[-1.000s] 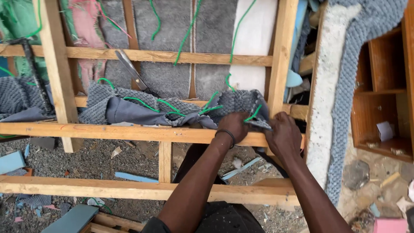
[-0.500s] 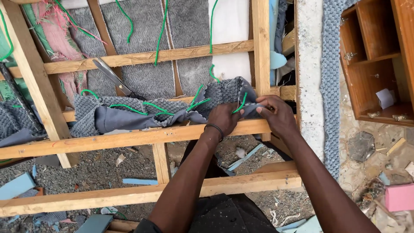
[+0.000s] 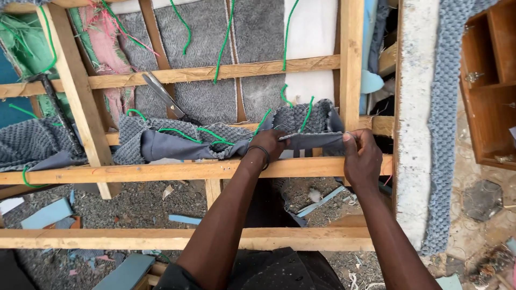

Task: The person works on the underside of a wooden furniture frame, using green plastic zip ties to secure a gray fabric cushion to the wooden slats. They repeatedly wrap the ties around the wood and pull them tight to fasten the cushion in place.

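A strip of grey woven fabric [image 3: 177, 140] with green cord [image 3: 185, 133] threaded through it lies along a bare wooden frame [image 3: 161, 171]. My left hand [image 3: 267, 146] pinches the folded edge of the fabric near its middle. My right hand [image 3: 361, 157] grips the same edge further right, beside the upright wooden post [image 3: 352, 59]. The fabric edge is stretched taut between both hands. A dark band circles my left wrist.
Scissors [image 3: 164, 96] rest on the grey upholstery behind the frame. A hammer [image 3: 51, 104] leans at the left. A brown wooden shelf unit [image 3: 486, 91] stands at the right. Foam scraps and gravel [image 3: 140, 207] lie below the rails. A white and grey padded panel [image 3: 424, 134] stands upright.
My hands have spread apart along the fabric edge: the right hand moved right toward the post and the edge is now pulled straight between them.
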